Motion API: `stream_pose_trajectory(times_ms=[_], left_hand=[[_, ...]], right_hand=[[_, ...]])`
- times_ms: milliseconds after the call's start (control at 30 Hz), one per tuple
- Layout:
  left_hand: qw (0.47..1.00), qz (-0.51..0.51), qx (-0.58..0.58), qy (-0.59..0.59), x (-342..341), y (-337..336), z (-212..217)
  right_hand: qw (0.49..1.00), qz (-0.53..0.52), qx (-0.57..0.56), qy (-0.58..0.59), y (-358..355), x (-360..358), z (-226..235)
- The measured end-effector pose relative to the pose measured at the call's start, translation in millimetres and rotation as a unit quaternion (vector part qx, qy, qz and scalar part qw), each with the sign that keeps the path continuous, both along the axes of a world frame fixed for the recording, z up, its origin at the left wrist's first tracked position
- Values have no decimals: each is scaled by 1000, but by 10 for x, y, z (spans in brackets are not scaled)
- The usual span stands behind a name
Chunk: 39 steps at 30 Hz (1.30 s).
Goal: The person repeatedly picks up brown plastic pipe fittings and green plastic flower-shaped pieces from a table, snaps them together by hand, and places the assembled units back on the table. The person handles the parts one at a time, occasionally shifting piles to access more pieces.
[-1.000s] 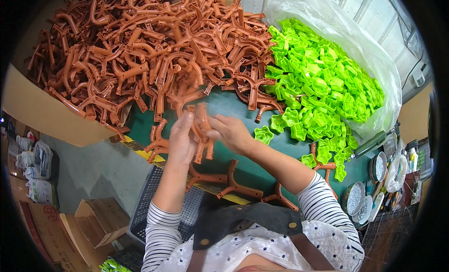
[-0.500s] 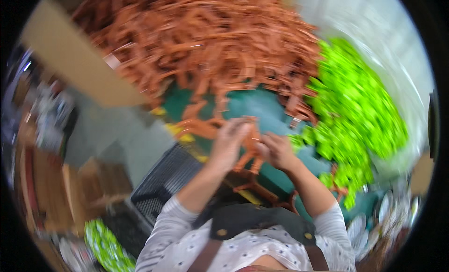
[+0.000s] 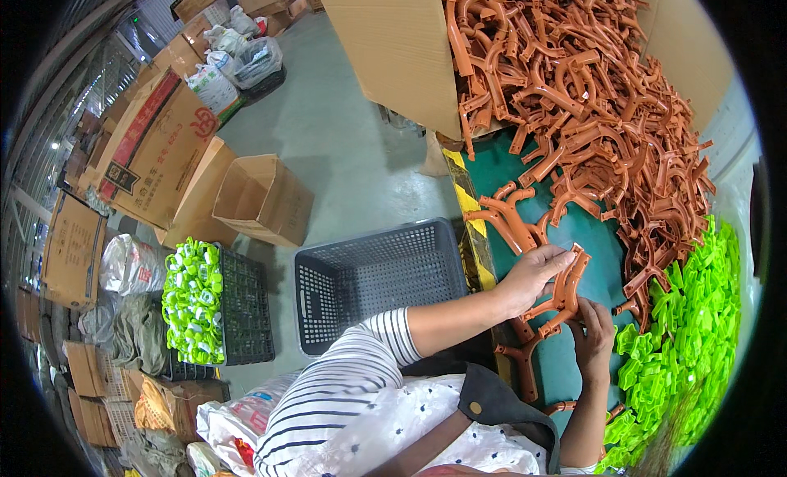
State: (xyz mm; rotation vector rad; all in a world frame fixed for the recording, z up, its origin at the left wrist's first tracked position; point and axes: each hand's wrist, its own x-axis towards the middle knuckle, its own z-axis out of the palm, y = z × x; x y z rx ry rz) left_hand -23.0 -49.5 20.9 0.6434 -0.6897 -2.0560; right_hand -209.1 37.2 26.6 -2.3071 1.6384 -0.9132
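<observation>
Between my two hands is a forked, orange-brown plastic part (image 3: 567, 287), held over the green tabletop (image 3: 597, 272). My left hand (image 3: 531, 280) pinches its upper side with thumb and fingers. At its lower end, my right hand (image 3: 592, 339) has its fingers curled around a branch. Some of the part is hidden by my fingers. Similar forked parts (image 3: 510, 219) lie by the table's left edge, and another (image 3: 522, 366) lies just below my hands. Beyond them a large heap of the same orange-brown parts (image 3: 566, 91) covers the far side.
Bright green plastic parts (image 3: 684, 337) are piled at the right. A grey mesh crate (image 3: 307, 313) stands left of the table's yellow-and-black edge (image 3: 467, 202). Farther left are a dark crate (image 3: 250, 305) holding green-and-white parts and an open cardboard box (image 3: 283, 202). A cardboard panel (image 3: 393, 59) borders the heap.
My view has swung to the left, bringing the floor, grey crate and boxes into sight, and the blur is gone. Both hands remain on an orange-brown part.
</observation>
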Motion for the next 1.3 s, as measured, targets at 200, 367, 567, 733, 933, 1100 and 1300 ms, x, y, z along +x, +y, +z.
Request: stream_pose_trajectory(times_ms=[200, 367, 567, 733, 933, 1100, 1300], left_hand=[[976, -94, -132, -144, 238, -174, 14], [994, -84, -42, -53, 456, -115, 3], [997, -30, -63, 31, 347, -54, 180], [997, -21, -76, 15, 249, 66, 204], [995, -11, -98, -12, 215, 152, 285], [910, 5, -309, -274, 242, 201, 424], [877, 31, -383, -289, 351, 57, 311]], right_hand=[[999, -29, 5, -25, 67, 64, 175], [980, -4, 36, -196, 46, 92, 113], [973, 23, 11, -231, 31, 214, 96], [968, 66, -40, -240, 43, 240, 120], [969, 91, -14, -231, 58, 271, 103], [996, 12, -72, -44, 59, 298, 86], [997, 4, 76, -21, -53, 202, 194]])
